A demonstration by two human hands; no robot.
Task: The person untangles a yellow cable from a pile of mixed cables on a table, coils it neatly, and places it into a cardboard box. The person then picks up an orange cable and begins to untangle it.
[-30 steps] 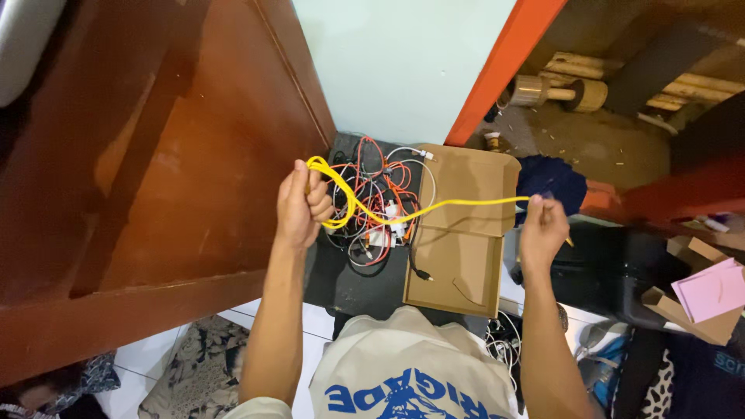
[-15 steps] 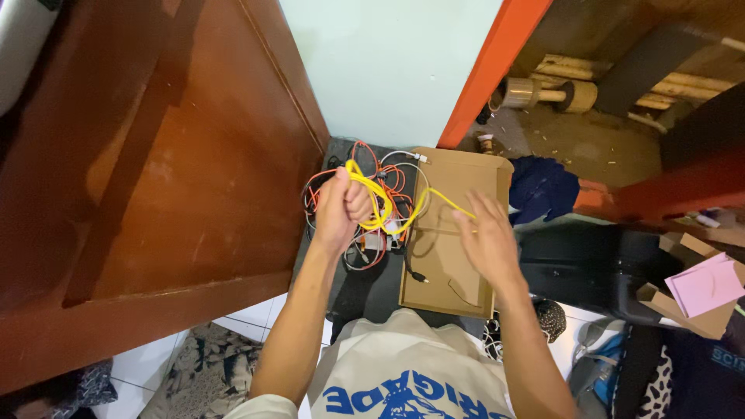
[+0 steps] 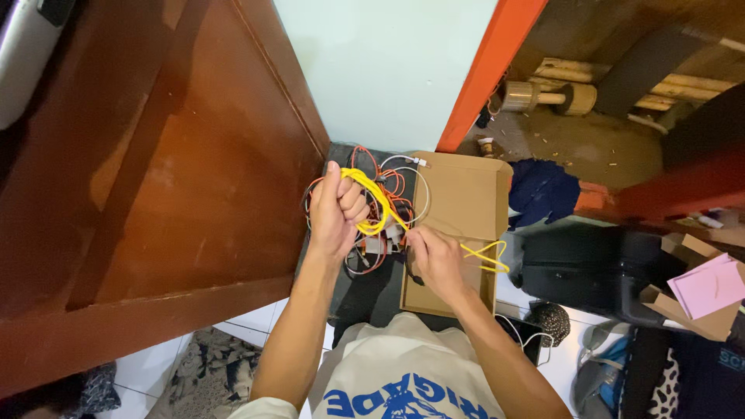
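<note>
Gripping yellow cable [image 3: 378,203], left hand [image 3: 336,209] fisted.

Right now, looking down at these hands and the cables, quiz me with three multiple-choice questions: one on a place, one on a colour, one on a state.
1. Where does the cardboard box lie?
A. right of the wire tangle
B. on the wooden door
C. on the black case

2. What colour is the cable in both hands?
A. blue
B. yellow
C. green

3. How is the left hand?
A. flat open
B. fisted around cable loops
C. on the door

Answers: 1 A, box sits right of the wire tangle. 2 B, plainly yellow. 3 B, fingers curled over loops; right hand pinches the same cable.
</note>
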